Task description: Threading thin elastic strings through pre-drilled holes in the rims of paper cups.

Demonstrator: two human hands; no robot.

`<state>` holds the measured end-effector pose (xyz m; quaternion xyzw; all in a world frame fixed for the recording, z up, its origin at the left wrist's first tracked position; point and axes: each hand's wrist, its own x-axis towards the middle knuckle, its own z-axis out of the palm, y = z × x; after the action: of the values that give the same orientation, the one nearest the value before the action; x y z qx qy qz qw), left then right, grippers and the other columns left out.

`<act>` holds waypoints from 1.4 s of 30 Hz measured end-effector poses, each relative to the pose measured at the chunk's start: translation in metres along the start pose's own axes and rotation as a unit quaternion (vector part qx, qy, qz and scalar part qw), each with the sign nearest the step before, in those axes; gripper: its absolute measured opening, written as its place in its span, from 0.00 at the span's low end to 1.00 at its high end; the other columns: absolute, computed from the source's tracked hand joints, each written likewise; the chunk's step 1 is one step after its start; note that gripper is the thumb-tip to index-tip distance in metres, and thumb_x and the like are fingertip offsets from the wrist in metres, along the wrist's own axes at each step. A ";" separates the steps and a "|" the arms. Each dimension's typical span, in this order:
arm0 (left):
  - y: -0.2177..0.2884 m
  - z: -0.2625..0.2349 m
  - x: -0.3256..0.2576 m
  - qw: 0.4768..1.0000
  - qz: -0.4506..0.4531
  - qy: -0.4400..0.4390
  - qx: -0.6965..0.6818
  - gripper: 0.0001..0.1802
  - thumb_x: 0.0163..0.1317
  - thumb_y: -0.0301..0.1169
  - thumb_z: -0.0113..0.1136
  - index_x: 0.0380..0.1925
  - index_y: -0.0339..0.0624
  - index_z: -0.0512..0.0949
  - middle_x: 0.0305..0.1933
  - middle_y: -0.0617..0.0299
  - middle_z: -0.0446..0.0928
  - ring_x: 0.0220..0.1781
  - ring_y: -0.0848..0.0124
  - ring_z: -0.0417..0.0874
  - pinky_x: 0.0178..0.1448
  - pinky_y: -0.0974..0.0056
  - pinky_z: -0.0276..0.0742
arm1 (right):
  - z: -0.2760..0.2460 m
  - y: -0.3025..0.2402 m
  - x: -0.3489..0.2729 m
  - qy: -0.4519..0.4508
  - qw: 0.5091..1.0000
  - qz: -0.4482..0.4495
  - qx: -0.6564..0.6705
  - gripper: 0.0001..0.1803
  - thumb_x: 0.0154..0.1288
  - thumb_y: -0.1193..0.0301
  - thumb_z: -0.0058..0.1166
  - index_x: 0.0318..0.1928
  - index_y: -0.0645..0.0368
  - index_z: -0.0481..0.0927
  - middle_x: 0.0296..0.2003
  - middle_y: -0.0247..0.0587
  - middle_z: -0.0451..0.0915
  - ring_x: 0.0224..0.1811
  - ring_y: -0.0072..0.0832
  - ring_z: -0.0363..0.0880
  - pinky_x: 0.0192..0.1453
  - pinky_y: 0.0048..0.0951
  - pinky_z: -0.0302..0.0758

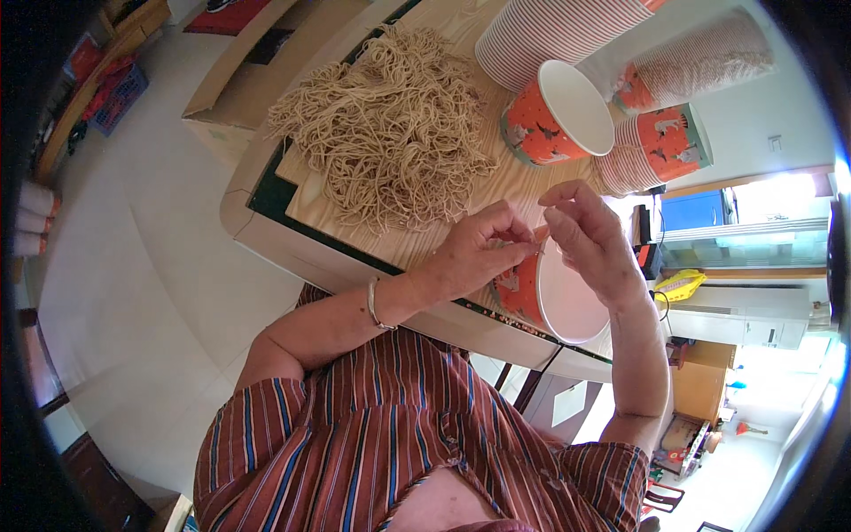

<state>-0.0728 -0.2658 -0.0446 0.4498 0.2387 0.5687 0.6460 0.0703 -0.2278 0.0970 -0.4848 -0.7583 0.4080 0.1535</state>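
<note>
My left hand (483,253), with a bracelet at its wrist, has thumb and forefinger pinched together by the rim of an orange paper cup (567,297). Something small shows at those fingertips, too fine to name. Over the same cup, my right hand (592,241) curls with thumb and fingers close together; what they hold, if anything, cannot be made out. The cup lies tilted at the table's near edge, its white inside partly covered by my right hand. Left of my hands a large heap of tangled beige cords (390,133) spreads over the wooden board (324,208).
Another orange paper cup (576,111) stands beyond my hands. Around it are a tall cup stack (550,40), a shorter stack (660,146) and a plastic-wrapped stack (709,62). An open cardboard box (257,75) sits past the table's left side. A yellow bag (681,285) lies at right.
</note>
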 end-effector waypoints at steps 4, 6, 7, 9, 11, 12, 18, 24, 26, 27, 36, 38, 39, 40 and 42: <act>0.000 0.002 0.005 0.997 0.039 0.011 0.061 0.05 0.65 0.26 0.63 0.37 0.37 0.78 0.38 0.64 0.76 0.41 0.78 0.78 0.43 0.70 0.79 | 0.006 0.002 -0.001 0.052 0.998 0.026 0.023 0.07 0.76 0.69 0.48 0.47 0.57 0.72 0.22 0.22 0.66 0.22 0.09 0.59 0.24 0.15 0.57; -0.003 0.001 0.004 0.992 0.085 -0.004 0.090 0.05 0.65 0.26 0.63 0.37 0.37 0.77 0.38 0.64 0.75 0.39 0.78 0.78 0.44 0.70 0.79 | 0.011 0.004 -0.001 0.080 0.997 0.009 0.006 0.07 0.76 0.69 0.47 0.47 0.57 0.72 0.22 0.22 0.65 0.22 0.09 0.58 0.24 0.15 0.57; -0.002 0.001 0.004 0.992 0.085 -0.005 0.090 0.05 0.65 0.26 0.63 0.37 0.37 0.77 0.38 0.64 0.75 0.39 0.78 0.78 0.44 0.70 0.79 | 0.013 0.006 -0.001 0.097 0.995 -0.004 0.006 0.06 0.76 0.69 0.48 0.47 0.58 0.72 0.21 0.22 0.65 0.22 0.10 0.58 0.24 0.16 0.57; 0.000 0.002 0.003 0.986 0.117 -0.023 0.120 0.05 0.65 0.26 0.63 0.36 0.38 0.77 0.39 0.63 0.74 0.40 0.76 0.78 0.44 0.68 0.78 | 0.016 0.005 -0.002 0.115 0.993 -0.016 0.006 0.06 0.76 0.70 0.48 0.46 0.58 0.72 0.21 0.22 0.65 0.22 0.10 0.58 0.24 0.16 0.57; 0.005 0.003 0.000 0.990 0.093 -0.021 0.100 0.05 0.64 0.26 0.63 0.36 0.38 0.77 0.39 0.62 0.74 0.41 0.74 0.78 0.46 0.66 0.78 | 0.018 0.000 -0.004 0.123 0.988 -0.049 -0.073 0.08 0.73 0.72 0.51 0.48 0.60 0.70 0.30 0.45 0.80 0.28 0.25 0.81 0.32 0.27 0.75; 0.005 0.004 -0.001 0.994 0.069 -0.019 0.080 0.06 0.62 0.25 0.64 0.36 0.38 0.77 0.40 0.61 0.73 0.43 0.72 0.78 0.48 0.65 0.77 | 0.020 -0.003 -0.006 0.112 0.986 -0.073 -0.095 0.09 0.73 0.73 0.51 0.50 0.59 0.69 0.30 0.48 0.81 0.31 0.31 0.83 0.33 0.30 0.76; 0.005 0.008 -0.007 0.969 0.153 0.024 0.193 0.08 0.56 0.22 0.65 0.35 0.39 0.77 0.41 0.59 0.73 0.44 0.62 0.77 0.52 0.60 0.75 | 0.023 -0.008 -0.007 0.012 0.973 -0.148 -0.177 0.12 0.71 0.75 0.51 0.52 0.56 0.69 0.30 0.48 0.82 0.32 0.50 0.85 0.31 0.40 0.80; 0.005 0.002 0.005 0.909 0.284 0.018 0.304 0.10 0.52 0.22 0.69 0.33 0.41 0.78 0.37 0.61 0.75 0.43 0.60 0.77 0.51 0.59 0.74 | 0.024 -0.014 -0.005 0.036 0.995 -0.091 -0.012 0.08 0.73 0.75 0.50 0.50 0.60 0.72 0.27 0.42 0.79 0.33 0.24 0.82 0.39 0.26 0.76; 0.008 0.000 0.006 0.914 0.276 0.008 0.297 0.09 0.52 0.22 0.69 0.32 0.42 0.78 0.36 0.61 0.75 0.43 0.61 0.77 0.50 0.59 0.74 | 0.019 -0.014 -0.005 0.036 0.996 -0.084 -0.006 0.08 0.73 0.76 0.49 0.50 0.60 0.72 0.26 0.40 0.79 0.32 0.21 0.79 0.37 0.24 0.75; 0.008 -0.001 0.006 0.919 0.267 0.000 0.291 0.09 0.52 0.22 0.69 0.31 0.42 0.78 0.35 0.62 0.75 0.42 0.61 0.77 0.50 0.59 0.74 | 0.016 -0.014 -0.005 0.036 0.996 -0.077 0.000 0.07 0.73 0.76 0.49 0.49 0.60 0.72 0.26 0.38 0.78 0.30 0.17 0.76 0.35 0.23 0.73; 0.014 -0.007 0.008 0.932 0.229 0.025 0.281 0.09 0.56 0.23 0.68 0.36 0.42 0.78 0.36 0.60 0.76 0.40 0.64 0.80 0.46 0.61 0.76 | -0.005 -0.015 -0.004 0.047 0.992 -0.109 -0.038 0.04 0.71 0.77 0.52 0.45 0.60 0.74 0.28 0.30 0.76 0.29 0.14 0.70 0.32 0.21 0.68; 0.014 -0.003 0.008 0.948 0.206 0.028 0.241 0.10 0.58 0.22 0.67 0.38 0.41 0.77 0.38 0.61 0.76 0.41 0.68 0.80 0.48 0.63 0.76 | -0.007 -0.014 -0.004 0.048 0.991 -0.118 -0.040 0.04 0.70 0.78 0.52 0.44 0.60 0.74 0.28 0.30 0.75 0.29 0.14 0.69 0.31 0.21 0.68; 0.014 -0.001 0.007 0.962 0.181 0.032 0.200 0.11 0.59 0.21 0.65 0.41 0.41 0.77 0.40 0.62 0.76 0.43 0.71 0.80 0.49 0.65 0.75 | -0.008 -0.014 -0.004 0.040 0.993 -0.104 -0.033 0.05 0.69 0.78 0.52 0.44 0.60 0.74 0.28 0.29 0.74 0.28 0.13 0.68 0.31 0.21 0.67; 0.016 0.000 0.006 0.962 0.181 0.030 0.201 0.11 0.59 0.21 0.65 0.41 0.41 0.77 0.40 0.62 0.76 0.43 0.71 0.80 0.49 0.65 0.75 | -0.008 -0.014 -0.004 0.033 0.995 -0.090 -0.025 0.05 0.68 0.79 0.51 0.44 0.60 0.74 0.28 0.29 0.73 0.28 0.13 0.67 0.30 0.21 0.66; 0.021 0.001 0.004 0.962 0.162 0.034 0.216 0.11 0.60 0.22 0.65 0.42 0.40 0.76 0.40 0.62 0.76 0.43 0.71 0.79 0.48 0.65 0.75 | -0.009 -0.012 -0.005 0.037 0.995 -0.093 -0.023 0.06 0.68 0.79 0.51 0.44 0.60 0.75 0.27 0.29 0.73 0.27 0.13 0.66 0.30 0.21 0.66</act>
<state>-0.0819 -0.2637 -0.0251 0.5916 0.3016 0.6154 0.4247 0.0710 -0.2302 0.1124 -0.4302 -0.8031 0.3558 0.2079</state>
